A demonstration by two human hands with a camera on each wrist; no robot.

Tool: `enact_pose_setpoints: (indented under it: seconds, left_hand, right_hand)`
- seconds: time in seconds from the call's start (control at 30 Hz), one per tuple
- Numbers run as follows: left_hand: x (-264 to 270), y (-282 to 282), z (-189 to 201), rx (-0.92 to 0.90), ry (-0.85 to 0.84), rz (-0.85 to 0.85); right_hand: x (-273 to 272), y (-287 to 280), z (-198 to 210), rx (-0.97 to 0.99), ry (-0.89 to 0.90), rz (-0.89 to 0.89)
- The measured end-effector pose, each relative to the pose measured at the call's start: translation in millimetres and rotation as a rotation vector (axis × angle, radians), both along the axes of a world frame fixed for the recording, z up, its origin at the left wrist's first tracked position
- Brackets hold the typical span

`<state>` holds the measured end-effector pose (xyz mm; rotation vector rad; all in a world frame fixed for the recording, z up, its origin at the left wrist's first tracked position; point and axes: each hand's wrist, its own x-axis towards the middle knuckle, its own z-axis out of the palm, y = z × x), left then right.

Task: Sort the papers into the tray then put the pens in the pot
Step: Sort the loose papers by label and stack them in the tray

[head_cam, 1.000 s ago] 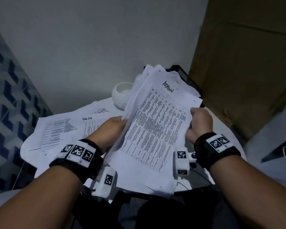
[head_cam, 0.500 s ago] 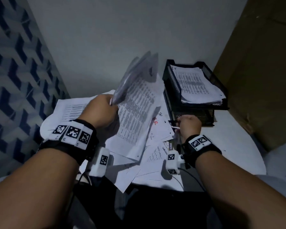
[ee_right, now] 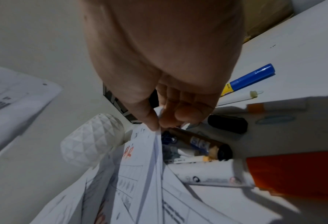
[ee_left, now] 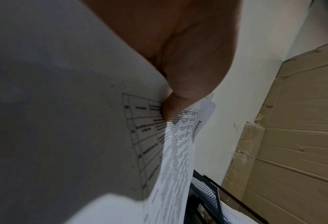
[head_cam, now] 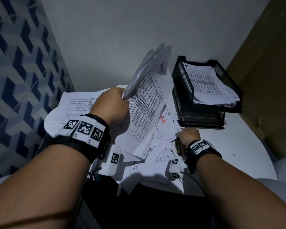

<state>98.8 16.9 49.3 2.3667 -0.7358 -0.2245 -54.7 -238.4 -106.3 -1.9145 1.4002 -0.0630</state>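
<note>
The head view is showing the whole round worktop [head_cam: 238, 146] with the black mesh tray [head_cam: 185, 76] standing at its far right, one pile of papers [head_cam: 211, 85] already lying in the upper level. The right wrist view is showing what the head view is hiding: the white faceted pot [ee_right: 90, 144] beside the loose sheets, and several pens [ee_right: 197, 144] lying on the worktop just under the fingers, among them a blue-capped marker [ee_right: 251, 77]. The left hand [head_cam: 111, 106] is raised above the worktop and is gripping a bundle of printed sheets [head_cam: 149, 100], thumb pressing on the front page. The right hand [head_cam: 188, 136] is low, pinching the edge of a sheet [ee_right: 155, 151] between thumb and fingers.
</note>
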Motion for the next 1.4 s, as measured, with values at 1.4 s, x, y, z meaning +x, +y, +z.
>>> enact_pose_setpoints:
  seconds: [1.4]
  left_hand:
    - [-47.8, -28.0, -0.2, -0.244, 0.252, -0.149]
  right_hand:
    - [-87.5, -38.9, 191.5, 0.142, -1.055, -0.291]
